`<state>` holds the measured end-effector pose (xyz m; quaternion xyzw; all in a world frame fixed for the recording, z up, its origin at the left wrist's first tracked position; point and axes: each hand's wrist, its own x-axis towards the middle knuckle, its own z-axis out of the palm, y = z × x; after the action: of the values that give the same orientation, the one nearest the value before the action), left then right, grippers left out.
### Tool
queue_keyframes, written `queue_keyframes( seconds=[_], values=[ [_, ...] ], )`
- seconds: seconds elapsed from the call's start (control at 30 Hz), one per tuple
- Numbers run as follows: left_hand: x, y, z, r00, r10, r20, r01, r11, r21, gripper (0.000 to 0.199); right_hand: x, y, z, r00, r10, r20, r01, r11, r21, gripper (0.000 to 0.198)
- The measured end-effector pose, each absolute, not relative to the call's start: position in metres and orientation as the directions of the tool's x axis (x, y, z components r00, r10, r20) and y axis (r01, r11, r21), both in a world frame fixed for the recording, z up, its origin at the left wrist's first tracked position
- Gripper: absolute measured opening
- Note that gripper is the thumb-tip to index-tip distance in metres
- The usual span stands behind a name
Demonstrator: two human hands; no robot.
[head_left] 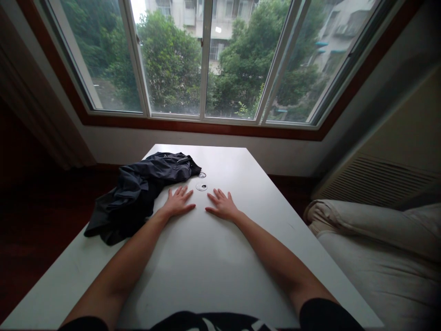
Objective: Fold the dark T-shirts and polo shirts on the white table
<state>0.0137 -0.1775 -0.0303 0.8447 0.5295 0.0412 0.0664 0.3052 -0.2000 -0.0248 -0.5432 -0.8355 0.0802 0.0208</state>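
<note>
Both of my hands lie flat on a white table, holding nothing. My left hand has its fingers spread, just right of a crumpled dark garment. That garment lies along the table's left side, and part of it hangs over the edge. Fingers apart, my right hand rests a short way to the right of the left one. Just beyond the gap between the hands, a round grommet is set in the tabletop. A second small ring shows behind it, beside the garment's end.
Behind the table is a wide window with a brown frame. A beige sofa stands along the right side, with a slatted vent panel behind it. On the left hang curtains above a dark reddish floor.
</note>
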Motion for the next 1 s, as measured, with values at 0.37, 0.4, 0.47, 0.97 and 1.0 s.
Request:
queue_keyframes(
  seconds=[0.37,0.4,0.47,0.97,1.0],
  values=[
    [0.015,-0.179,-0.028,0.427,0.904,-0.002,0.892,-0.421,0.165,0.085,0.305,-0.201,-0.021,-0.41,0.91,-0.061,0.902,0.394,-0.177,0.091],
    [0.015,-0.178,-0.028,0.427,0.904,-0.001,0.892,-0.421,0.167,0.085,0.305,-0.201,-0.02,-0.41,0.91,-0.059,0.901,0.395,-0.178,0.091],
    [0.015,-0.178,-0.028,0.426,0.905,-0.002,0.891,-0.419,0.172,0.085,0.305,-0.202,-0.02,-0.41,0.911,-0.056,0.902,0.394,-0.178,0.091],
    [0.009,-0.161,-0.007,0.123,0.935,0.334,0.953,-0.204,0.222,0.045,0.319,-0.193,-0.026,-0.27,0.926,0.265,0.817,0.366,-0.446,0.04],
    [0.007,-0.157,-0.002,0.078,0.93,0.359,0.968,-0.156,0.195,0.05,0.32,-0.193,-0.025,-0.248,0.926,0.285,0.808,0.36,-0.466,0.039]
  ],
)
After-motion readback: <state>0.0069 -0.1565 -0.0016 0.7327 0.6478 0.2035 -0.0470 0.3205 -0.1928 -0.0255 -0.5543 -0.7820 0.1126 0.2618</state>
